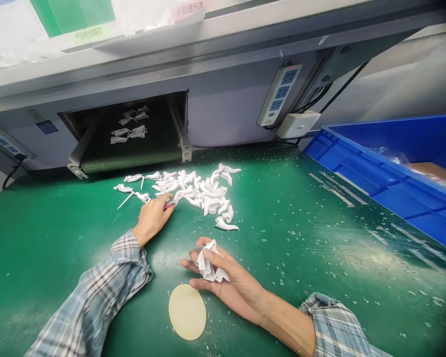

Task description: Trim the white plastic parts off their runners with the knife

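My left hand (154, 217) is closed at the near left edge of a loose pile of curved white plastic parts (210, 191). A slim tool with a pinkish-red part (168, 205) shows between its fingers; its kind is mostly hidden. My right hand (238, 282) is turned palm up nearer to me, its fingers curled around several white plastic parts (209, 265). Left of the pile, white parts on a thin stem (125, 200) lie on the green table (282, 277). Just below my right fingertips is a flat, pale yellow disc (188, 312).
Behind the pile, a conveyor belt (130, 154) comes out of an opening with more white parts on it. A blue bin (386, 183) stands at the right. Small white scraps dot the table. A power strip (280, 94) and cables hang on the back panel, beneath a shelf (141, 64).
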A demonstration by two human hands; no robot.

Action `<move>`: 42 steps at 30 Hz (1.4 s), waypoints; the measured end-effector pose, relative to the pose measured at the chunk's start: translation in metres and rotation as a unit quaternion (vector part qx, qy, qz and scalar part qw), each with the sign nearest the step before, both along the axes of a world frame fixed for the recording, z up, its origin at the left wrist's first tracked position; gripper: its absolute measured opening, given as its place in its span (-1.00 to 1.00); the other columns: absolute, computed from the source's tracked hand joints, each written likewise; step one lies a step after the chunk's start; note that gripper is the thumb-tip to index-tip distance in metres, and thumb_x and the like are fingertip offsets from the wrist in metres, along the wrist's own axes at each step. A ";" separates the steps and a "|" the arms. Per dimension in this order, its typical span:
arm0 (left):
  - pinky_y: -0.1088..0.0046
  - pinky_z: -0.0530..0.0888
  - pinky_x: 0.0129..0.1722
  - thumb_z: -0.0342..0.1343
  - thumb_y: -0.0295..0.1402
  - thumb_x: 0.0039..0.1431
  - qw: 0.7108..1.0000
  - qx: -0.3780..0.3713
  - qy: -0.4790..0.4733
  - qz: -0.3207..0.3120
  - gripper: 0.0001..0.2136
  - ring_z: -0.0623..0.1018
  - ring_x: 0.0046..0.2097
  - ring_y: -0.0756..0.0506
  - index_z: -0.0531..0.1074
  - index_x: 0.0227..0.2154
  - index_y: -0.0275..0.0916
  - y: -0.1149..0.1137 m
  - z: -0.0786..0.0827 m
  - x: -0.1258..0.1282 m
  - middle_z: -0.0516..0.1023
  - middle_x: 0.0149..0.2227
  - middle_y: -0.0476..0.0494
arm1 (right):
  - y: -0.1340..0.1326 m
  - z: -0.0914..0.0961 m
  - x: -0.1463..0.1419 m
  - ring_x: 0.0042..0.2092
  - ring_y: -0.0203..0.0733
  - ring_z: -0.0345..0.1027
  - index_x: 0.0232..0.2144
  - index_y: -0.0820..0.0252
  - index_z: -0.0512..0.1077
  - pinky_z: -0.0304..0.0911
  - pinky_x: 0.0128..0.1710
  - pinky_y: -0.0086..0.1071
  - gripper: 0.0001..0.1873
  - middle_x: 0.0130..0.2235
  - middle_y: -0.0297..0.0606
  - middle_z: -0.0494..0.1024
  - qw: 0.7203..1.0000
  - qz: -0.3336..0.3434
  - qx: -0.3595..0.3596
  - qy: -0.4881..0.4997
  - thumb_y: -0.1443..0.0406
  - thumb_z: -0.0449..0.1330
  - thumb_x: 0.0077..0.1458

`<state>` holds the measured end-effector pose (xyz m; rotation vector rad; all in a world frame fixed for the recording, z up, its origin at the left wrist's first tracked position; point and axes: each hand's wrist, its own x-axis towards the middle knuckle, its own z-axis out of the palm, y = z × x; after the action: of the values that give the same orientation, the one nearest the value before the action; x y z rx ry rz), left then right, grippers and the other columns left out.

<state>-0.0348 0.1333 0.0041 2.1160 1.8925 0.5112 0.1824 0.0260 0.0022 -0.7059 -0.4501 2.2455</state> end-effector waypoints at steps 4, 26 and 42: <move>0.36 0.39 -0.13 0.13 -0.28 0.32 1.000 0.018 0.017 -0.010 -0.74 0.60 -0.04 -0.27 0.48 0.02 -0.16 0.035 -0.002 0.017 0.63 -0.06 -0.24 | 0.003 -0.004 0.000 -0.26 -0.21 0.42 -0.31 0.11 0.44 0.43 -0.50 -0.45 -0.70 -0.42 -0.40 0.40 0.998 -0.003 0.027 -0.055 0.15 0.46 0.04; 0.56 0.30 -0.47 0.10 -0.12 0.36 0.957 0.063 -0.236 -0.155 -0.77 0.44 -0.45 0.04 0.39 -0.13 -0.17 -0.123 0.005 0.013 0.55 -0.35 0.01 | 0.004 -0.011 0.001 -0.44 -0.31 0.24 -0.26 0.09 0.53 0.21 -0.46 -0.44 -0.82 -0.39 -0.38 0.44 0.869 -0.018 0.368 -0.329 0.14 0.34 0.15; 0.47 0.05 -0.48 -0.04 -0.13 0.41 0.967 -0.030 -0.186 -0.174 -0.64 0.12 -0.51 0.03 0.06 -0.46 -0.18 -0.131 0.001 0.021 0.16 -0.54 0.13 | 0.003 -0.011 0.005 -0.17 -0.22 0.43 -0.14 -0.01 0.53 0.29 -0.15 -0.40 -0.85 -0.19 -0.32 0.53 0.781 -0.122 0.523 -0.319 0.32 0.28 0.24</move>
<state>-0.0141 0.0019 0.0050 2.0728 1.2862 0.7005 0.1879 0.0287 -0.0084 -0.7893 -1.6491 1.1191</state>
